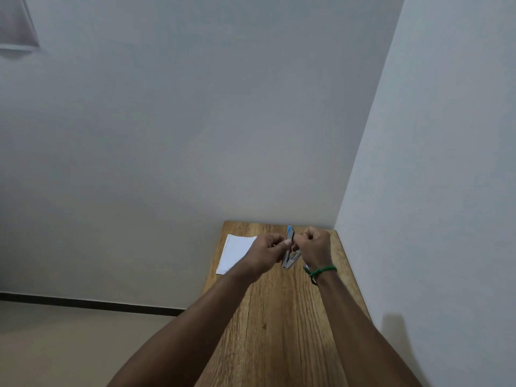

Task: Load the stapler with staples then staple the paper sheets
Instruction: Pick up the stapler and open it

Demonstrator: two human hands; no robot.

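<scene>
1. Stapler (290, 259) is held up off the far end of the wooden table (279, 325), between both hands. Its blue top (290, 232) is swung upright, away from the metal magazine, which slopes down towards the near side. Judged: opened so the channel is exposed for loading.
2. Left hand (271, 247): fingers curled, thumb tip pressed against the stapler just below the blue top. It grips the body, apparently to steady it and hold the hinge open.
3. Right hand (317, 243): curled nearly to a fist, knuckles up, close against the stapler from the right. Whether it pinches a strip of staples or only the stapler is hidden; cannot tell. A green band (319, 272) circles that wrist.
4. Paper sheets (236, 254) lie flat on the table, just left of the left hand, with their right edge hidden behind it. Nothing holds them. Likely parked within reach for stapling.
5. Judgement: loading step in hand, stapling not yet begun. The next move needs the strip lined up with the narrow channel; a skewed strip could jam
</scene>
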